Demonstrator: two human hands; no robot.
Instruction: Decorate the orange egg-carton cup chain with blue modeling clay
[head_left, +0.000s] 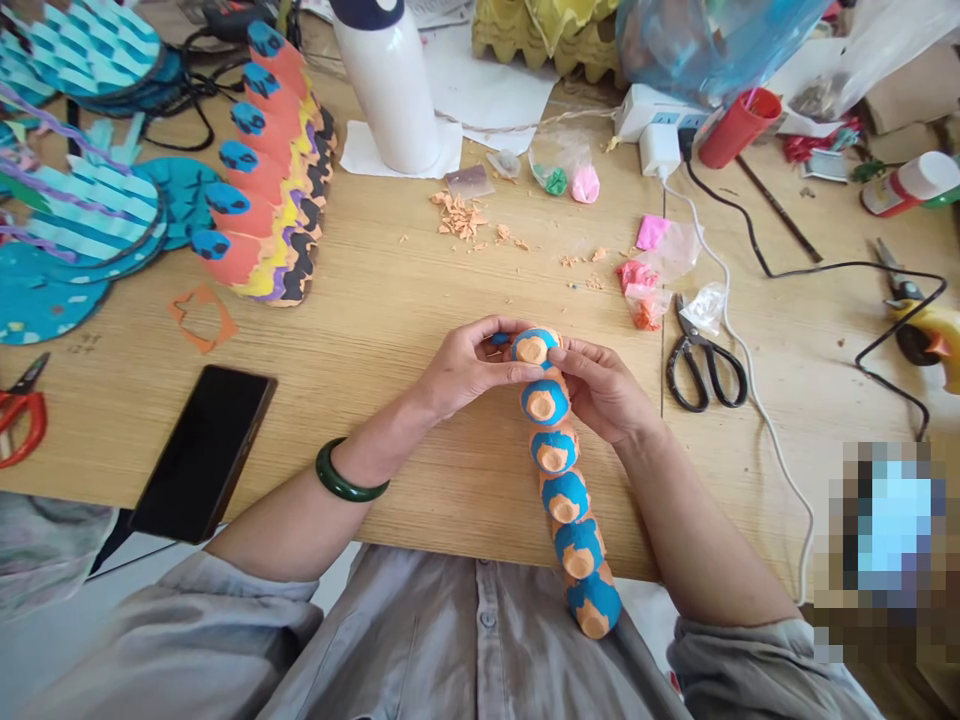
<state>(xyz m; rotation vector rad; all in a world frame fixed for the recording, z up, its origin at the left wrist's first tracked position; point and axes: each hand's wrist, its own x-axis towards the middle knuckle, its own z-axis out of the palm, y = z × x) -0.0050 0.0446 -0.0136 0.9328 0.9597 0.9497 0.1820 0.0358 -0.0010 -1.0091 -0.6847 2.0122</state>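
A long bumpy strip [565, 497] of orange and blue modelling clay runs from between my hands down over the table's front edge towards my shirt. Each bump has a blue ring around a flat orange disc. My left hand [472, 365] is closed at the strip's far end, its thumb lying on the first bump. A small piece of blue clay [500, 340] shows between its fingers. From the other side my right hand [604, 385] grips the same end, thumb pressed against the blue clay and fingers partly hidden behind the strip.
Black-handled scissors [706, 360] and a white cable [750, 370] lie to the right. A phone [204, 450] rests at left, near red scissors [22, 410]. Behind stand a painted bumpy piece [262, 180], a white bottle [394, 90], orange scraps [459, 217] and bagged clay [585, 183].
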